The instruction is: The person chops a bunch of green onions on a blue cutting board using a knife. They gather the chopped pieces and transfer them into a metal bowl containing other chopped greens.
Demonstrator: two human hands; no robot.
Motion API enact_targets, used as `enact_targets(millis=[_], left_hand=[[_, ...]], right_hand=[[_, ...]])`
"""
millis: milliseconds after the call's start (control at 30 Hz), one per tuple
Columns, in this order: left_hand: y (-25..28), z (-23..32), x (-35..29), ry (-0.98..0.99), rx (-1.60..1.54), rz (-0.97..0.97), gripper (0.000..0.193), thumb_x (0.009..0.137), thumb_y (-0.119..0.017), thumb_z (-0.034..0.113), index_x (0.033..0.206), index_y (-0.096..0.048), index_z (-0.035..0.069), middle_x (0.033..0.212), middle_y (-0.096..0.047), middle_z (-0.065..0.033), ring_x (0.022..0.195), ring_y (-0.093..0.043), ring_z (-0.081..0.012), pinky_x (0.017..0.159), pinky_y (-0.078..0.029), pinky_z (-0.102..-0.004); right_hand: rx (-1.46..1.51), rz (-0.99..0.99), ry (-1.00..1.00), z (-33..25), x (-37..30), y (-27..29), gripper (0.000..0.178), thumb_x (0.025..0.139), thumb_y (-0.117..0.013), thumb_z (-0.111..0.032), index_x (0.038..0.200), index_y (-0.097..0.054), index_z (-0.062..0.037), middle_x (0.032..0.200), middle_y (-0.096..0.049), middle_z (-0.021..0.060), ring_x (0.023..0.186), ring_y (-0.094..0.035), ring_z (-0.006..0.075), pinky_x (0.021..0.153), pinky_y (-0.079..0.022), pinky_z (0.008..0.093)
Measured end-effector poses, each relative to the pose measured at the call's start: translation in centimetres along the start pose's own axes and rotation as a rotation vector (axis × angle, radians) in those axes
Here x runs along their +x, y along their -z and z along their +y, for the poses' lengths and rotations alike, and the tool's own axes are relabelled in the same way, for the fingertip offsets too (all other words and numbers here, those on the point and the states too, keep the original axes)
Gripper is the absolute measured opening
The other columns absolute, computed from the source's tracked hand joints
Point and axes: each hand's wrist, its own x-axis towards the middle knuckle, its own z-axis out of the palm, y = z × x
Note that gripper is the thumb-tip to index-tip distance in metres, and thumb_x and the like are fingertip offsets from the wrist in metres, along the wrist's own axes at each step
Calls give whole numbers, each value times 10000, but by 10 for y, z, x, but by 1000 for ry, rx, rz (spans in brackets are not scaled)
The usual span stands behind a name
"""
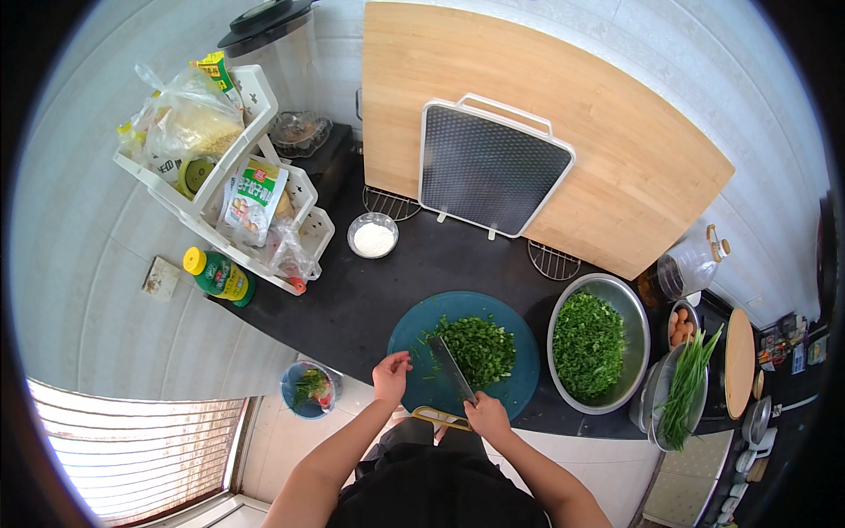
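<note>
A round blue-green cutting board (528, 352) lies at the counter's front edge, with a pile of finely chopped greens (480, 348) on it. My right hand (487, 414) is closed around the handle of a kitchen knife (452, 370). The dark blade points up and left, lying along the pile's left side. Over the board's left edge, my left hand (391, 378) stays apart from the knife, fingers loosely bent and nothing visible in them. Just right of the board stands a steel basin (642, 339) holding more chopped greens (588, 343).
Farther right, long green stalks (691, 387) lie across a steel pot (647, 409) near a bowl of eggs (680, 326). Behind the board sits a bowl of white powder (371, 238). A white rack (198, 207) and a green bottle (220, 277) stand left; a bin (289, 387) is below.
</note>
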Motion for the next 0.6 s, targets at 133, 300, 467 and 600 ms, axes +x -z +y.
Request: enact_targets(millis=[133,300,467,600], left_hand=[[8,-19,6,45,-84,-83,284,813,-544,-104,1078,-610,-27,1016,-647,-105,800,-649,-135,731,-527,-255],[2,-4,1,166,-55,-107,300,751,-613,-106,1033,-637,-5,980,-641,-87,793,-642,-140,720,-526,-256],[0,16,-2,-275,341,-76,189,744,-653,-25,919,-680,39,926,-630,-86,708,-614,-176,635,-501,-273],[6,10,9,-314,423,81,160,754,-641,-17,901,-682,34,824,-618,-84,649,-582,-175,608,-487,-273]], right_hand=[[0,0,-7,0,-1,6,272,822,-575,-280,807,-598,-10,728,-624,227,733,-608,421,665,-491,482],[7,14,-20,7,-2,5,281,812,-592,-285,807,-599,-4,727,-623,223,745,-609,415,656,-482,470],[-121,-50,47,11,-8,5,280,833,-561,-292,834,-588,-14,740,-635,213,739,-614,408,666,-490,479],[-257,-132,110,11,-11,2,266,846,-545,-290,844,-586,-27,744,-643,201,727,-622,400,665,-497,483]])
